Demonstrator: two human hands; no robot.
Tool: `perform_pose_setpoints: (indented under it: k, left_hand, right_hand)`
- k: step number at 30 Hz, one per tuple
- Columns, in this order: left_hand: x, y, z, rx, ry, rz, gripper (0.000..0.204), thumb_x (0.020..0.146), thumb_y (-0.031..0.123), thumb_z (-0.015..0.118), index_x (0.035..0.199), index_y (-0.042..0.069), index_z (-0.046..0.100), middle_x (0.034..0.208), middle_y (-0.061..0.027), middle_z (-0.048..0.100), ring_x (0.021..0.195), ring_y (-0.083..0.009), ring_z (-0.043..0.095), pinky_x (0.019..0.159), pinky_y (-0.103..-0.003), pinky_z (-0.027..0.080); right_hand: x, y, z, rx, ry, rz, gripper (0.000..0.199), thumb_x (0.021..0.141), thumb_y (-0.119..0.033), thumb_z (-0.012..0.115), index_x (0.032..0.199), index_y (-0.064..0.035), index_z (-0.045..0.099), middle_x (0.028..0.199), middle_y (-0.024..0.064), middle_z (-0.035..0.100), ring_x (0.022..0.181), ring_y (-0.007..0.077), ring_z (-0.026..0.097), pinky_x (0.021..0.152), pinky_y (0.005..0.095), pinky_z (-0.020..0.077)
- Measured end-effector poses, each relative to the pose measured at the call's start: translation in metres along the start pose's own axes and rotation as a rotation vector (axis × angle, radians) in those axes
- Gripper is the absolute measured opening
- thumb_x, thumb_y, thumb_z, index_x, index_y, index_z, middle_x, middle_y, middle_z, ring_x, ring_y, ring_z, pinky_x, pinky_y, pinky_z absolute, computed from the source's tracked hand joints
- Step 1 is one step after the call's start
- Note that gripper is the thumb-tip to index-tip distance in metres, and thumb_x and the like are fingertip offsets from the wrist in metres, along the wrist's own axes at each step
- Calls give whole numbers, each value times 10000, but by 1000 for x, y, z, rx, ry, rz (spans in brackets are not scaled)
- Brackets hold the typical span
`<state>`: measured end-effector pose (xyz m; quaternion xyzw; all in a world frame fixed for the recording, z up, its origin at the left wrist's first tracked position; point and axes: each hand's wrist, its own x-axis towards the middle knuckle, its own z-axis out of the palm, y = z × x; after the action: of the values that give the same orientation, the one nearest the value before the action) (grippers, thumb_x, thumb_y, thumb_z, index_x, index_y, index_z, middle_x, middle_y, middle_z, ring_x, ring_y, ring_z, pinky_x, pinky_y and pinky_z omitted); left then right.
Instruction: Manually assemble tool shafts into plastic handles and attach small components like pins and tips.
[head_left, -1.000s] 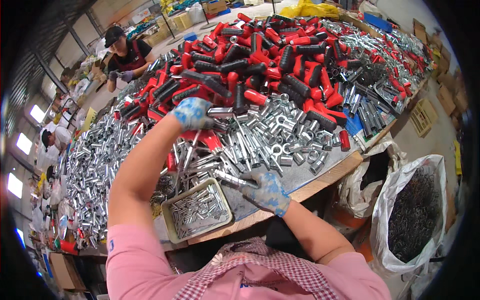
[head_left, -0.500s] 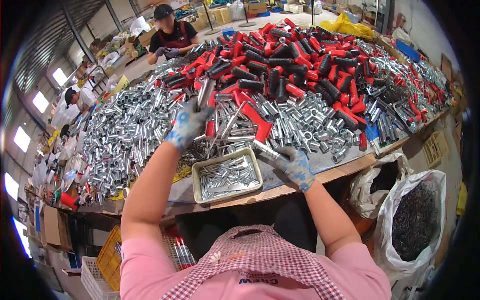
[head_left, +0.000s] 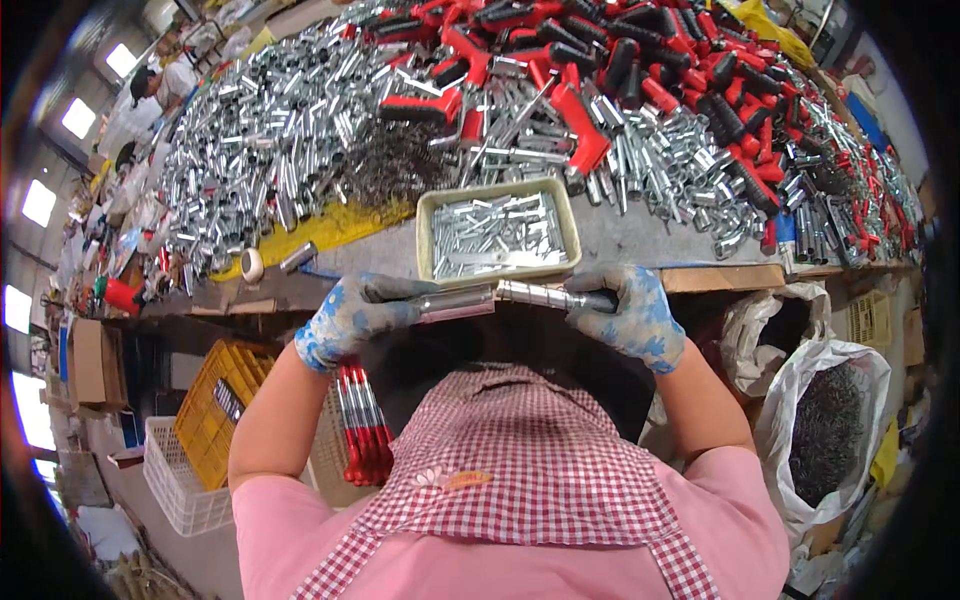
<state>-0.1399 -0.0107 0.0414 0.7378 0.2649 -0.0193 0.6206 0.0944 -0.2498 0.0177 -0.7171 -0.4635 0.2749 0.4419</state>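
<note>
Both my hands wear grey-palmed gloves with a blue and white pattern. My left hand point(head_left: 368, 315) grips a smooth shiny metal tube point(head_left: 455, 303), pointing it right. My right hand point(head_left: 632, 312) is closed on a silver metal rod point(head_left: 538, 294) with ring-like grooves, pointing it left. The ends of tube and rod meet in front of my apron; whether one is inside the other, I cannot tell. Just beyond them, a cream plastic tray point(head_left: 426, 232) of thin metal pins stands at the table's front edge.
Loose metal tubes point(head_left: 255, 140) pile up at the left, dark springs point(head_left: 395, 165) beside them. Red and black handles point(head_left: 590, 130) heap beyond the tray. White sacks point(head_left: 775, 440) of dark parts stand at the right. Yellow and white crates point(head_left: 215, 400) and red-ended tools point(head_left: 365, 425) sit low left.
My left hand has come back from the pile with the metal tube. My right hand has lifted its rod off the table edge area toward me, and the two parts now meet. The view has tilted downward.
</note>
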Motion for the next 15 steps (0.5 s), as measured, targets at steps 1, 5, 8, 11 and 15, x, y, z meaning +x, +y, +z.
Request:
perform_pose_setpoints:
  k: [1, 5, 8, 11, 15]
  left_hand:
    - [1, -12, -1, -18, 2, -4, 366, 801, 123, 676, 1138, -18, 674, 913, -45, 693, 789, -103, 602, 749, -250, 493]
    - [0, -9, 6, -112, -55, 25, 336, 787, 96, 665, 1098, -29, 684, 915, -75, 705, 784, -120, 632, 738, -271, 517]
    - [23, -55, -10, 607, -2, 1067, 312, 803, 167, 673, 1028, -48, 694, 866, -99, 703, 668, -114, 622, 604, -267, 511]
    - [2, -22, 6, -330, -87, -56, 322, 852, 249, 650, 956, -52, 696, 821, -105, 697, 557, -110, 577, 496, -250, 461]
    - [3, -31, 14, -363, -110, 84, 355, 890, 297, 618, 927, -48, 694, 793, -91, 694, 520, -91, 548, 465, -220, 419]
  right_hand:
    - [-2, -1, 4, -73, -10, -63, 319, 692, -168, 769, 965, -16, 704, 879, 139, 693, 795, 212, 680, 711, 316, 526]
    - [-9, -1, 19, -252, 25, -278, 294, 654, -171, 783, 912, -59, 697, 858, 136, 675, 792, 303, 660, 707, 375, 522]
    - [-12, -8, 22, -321, 40, -382, 292, 616, -155, 785, 878, -80, 678, 850, 110, 660, 782, 308, 642, 685, 398, 511]
    - [-17, -6, 19, -409, 88, -435, 299, 607, -131, 782, 886, -92, 681, 830, 84, 646, 758, 288, 631, 660, 383, 511]
    - [-19, -1, 28, -541, 158, -608, 332, 624, -123, 773, 946, -109, 693, 844, 61, 630, 752, 257, 616, 632, 355, 509]
